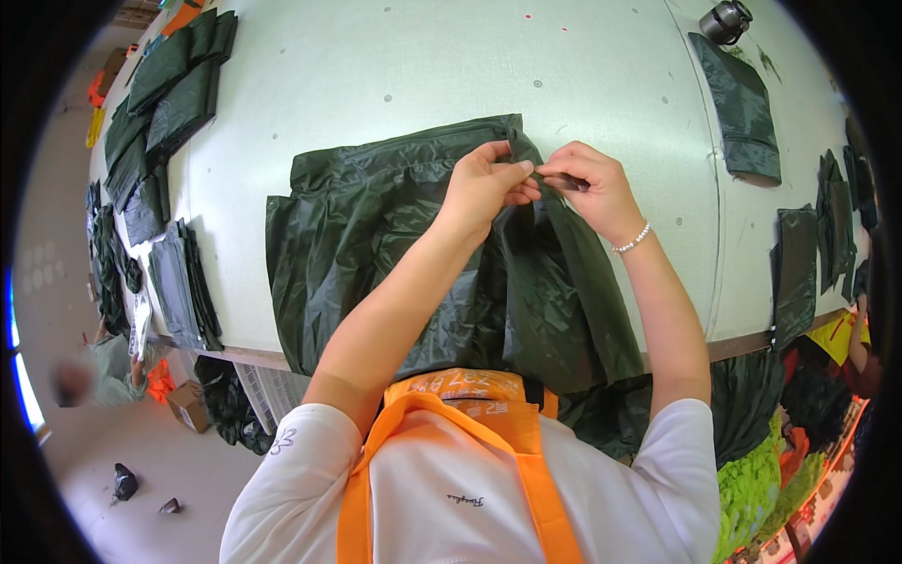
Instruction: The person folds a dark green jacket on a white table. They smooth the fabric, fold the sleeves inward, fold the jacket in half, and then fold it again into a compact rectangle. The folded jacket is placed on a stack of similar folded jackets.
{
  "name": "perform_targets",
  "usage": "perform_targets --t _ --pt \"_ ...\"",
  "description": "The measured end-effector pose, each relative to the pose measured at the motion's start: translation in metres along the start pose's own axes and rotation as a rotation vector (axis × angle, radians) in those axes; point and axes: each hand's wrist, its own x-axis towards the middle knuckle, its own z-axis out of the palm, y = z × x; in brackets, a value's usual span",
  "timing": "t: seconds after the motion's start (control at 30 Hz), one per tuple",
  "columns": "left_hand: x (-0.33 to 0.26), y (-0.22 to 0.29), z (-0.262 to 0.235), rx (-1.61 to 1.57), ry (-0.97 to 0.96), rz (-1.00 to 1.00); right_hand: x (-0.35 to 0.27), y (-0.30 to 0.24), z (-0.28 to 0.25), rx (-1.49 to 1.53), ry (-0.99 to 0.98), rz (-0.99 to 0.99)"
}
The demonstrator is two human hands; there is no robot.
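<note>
A dark green, shiny waterproof garment (413, 244) lies spread and creased on the table in front of me, its near part hanging over the edge. My left hand (489, 183) is closed in a pinch on the garment near its upper right corner. Close beside it, my right hand (592, 183) has its fingers curled round a small dark metal tool that looks like thread snips (567, 181). The fingertips of both hands nearly meet over the garment's edge. The tool's tip is too small to make out. A beaded bracelet circles my right wrist.
Folded dark green garments (169, 94) lie piled at the table's left, with more folded ones (742, 117) at the right. A metal flask (725, 21) stands at the far right. Another person (117, 371) is at the left edge. Bright green fabric (752, 489) hangs at the lower right.
</note>
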Motion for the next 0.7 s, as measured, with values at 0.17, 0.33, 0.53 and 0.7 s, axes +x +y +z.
perform_targets --t 0.17,0.33,0.53,0.7 --pt "-0.001 -0.001 0.003 -0.046 0.025 -0.013 -0.007 -0.007 0.003 -0.182 0.137 -0.117" --pt "-0.001 0.002 0.006 -0.09 0.033 -0.056 0.001 -0.014 -0.003 -0.261 0.085 -0.142" --pt "0.0 -0.002 0.001 -0.234 0.013 -0.127 0.032 -0.016 -0.011 -0.275 0.053 -0.108" --pt "-0.001 -0.014 -0.003 -0.384 0.008 -0.176 0.028 -0.008 -0.006 -0.07 -0.003 0.176"
